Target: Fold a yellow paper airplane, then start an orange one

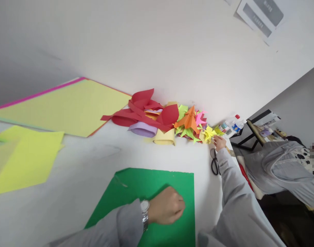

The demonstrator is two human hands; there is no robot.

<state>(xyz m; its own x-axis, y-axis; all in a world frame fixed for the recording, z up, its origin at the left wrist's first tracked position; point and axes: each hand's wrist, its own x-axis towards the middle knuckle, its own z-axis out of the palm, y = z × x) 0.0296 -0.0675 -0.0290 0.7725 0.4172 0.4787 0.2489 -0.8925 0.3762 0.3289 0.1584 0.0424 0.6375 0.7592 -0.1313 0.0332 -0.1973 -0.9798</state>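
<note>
My left hand [167, 206], with a metal watch at the wrist, rests as a closed fist on a green sheet of paper [136, 183]. Nothing shows in it. At the far right end of the table, my right hand [219, 142] reaches out with its fingers pinched at the edge of a yellow folded paper star [209, 133]. Beside that star lies a pile of folded paper pieces, among them an orange one [189, 120] and a pink one [200, 117]. Black-handled scissors [214, 164] lie just below my right hand, partly covered by my sleeve.
Red curled paper pieces [144, 109] and a purple paper roll [143, 129] lie against the wall. Large yellow sheets [77, 106] are stacked at the left, with smaller yellow paper [31, 157] nearer. Plastic bottles [235, 127] stand at the right edge. Another person [282, 168] is beyond.
</note>
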